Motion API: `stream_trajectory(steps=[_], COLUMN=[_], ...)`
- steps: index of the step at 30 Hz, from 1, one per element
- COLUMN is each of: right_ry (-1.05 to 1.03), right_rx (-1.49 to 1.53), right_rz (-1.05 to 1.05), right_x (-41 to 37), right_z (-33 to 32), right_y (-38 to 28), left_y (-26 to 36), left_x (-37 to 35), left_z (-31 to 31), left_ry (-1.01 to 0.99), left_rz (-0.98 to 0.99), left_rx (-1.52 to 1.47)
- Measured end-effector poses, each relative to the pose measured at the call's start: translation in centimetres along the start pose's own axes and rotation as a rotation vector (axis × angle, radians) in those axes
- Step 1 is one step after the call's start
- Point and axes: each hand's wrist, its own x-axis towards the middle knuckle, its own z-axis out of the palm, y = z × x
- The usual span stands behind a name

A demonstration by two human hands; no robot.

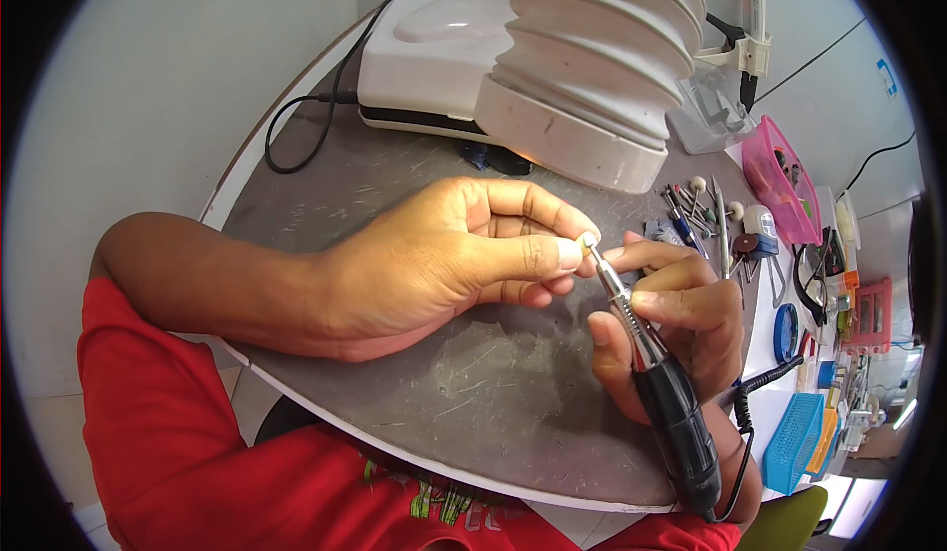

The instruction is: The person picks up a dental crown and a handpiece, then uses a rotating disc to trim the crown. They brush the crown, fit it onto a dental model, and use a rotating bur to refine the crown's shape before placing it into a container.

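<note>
My left hand (434,265) is closed in a pinch, thumb against forefinger, on a small pale yellow-white piece (587,240) that is mostly hidden by the fingertips. My right hand (681,304) grips a rotary handpiece (676,433) with a black body and a silver metal nose. The handpiece slants up and to the left, its tip right at the pale piece. Fingers of my right hand come close to my left thumb. Both hands are over the grey worktop (444,383), below a white ribbed suction hose (602,68).
A white machine (424,68) with a black cable stands at the back left. To the right lie several rotary burs (698,216), a pink basket (784,181), a blue round lid (785,329) and a blue basket (792,442). A coiled black cord (764,378) runs near the handpiece.
</note>
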Motion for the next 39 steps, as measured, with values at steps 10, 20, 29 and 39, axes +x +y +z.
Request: stream_trajectory(steps=[10,20,29,39], right_ry=[-0.02,0.011,0.013,0.001], right_rx=[0.005,-0.021,-0.018,-0.018], right_rz=[0.013,0.008,0.013,-0.006], right_x=[0.07,0.08,0.0,-0.06], right_z=[-0.03,-0.09,-0.09,-0.1], right_y=[-0.24,-0.13,-0.1,0.09], left_y=[0.02,0.13,-0.01,0.0], left_x=[-0.03,0.06,0.06,0.04], left_z=[-0.1,-0.16,-0.2,-0.2], left_ry=[0.004,-0.023,-0.022,-0.021], left_rz=[-0.016,-0.012,-0.005,-0.01], left_rx=[-0.01,-0.004,-0.006,0.002])
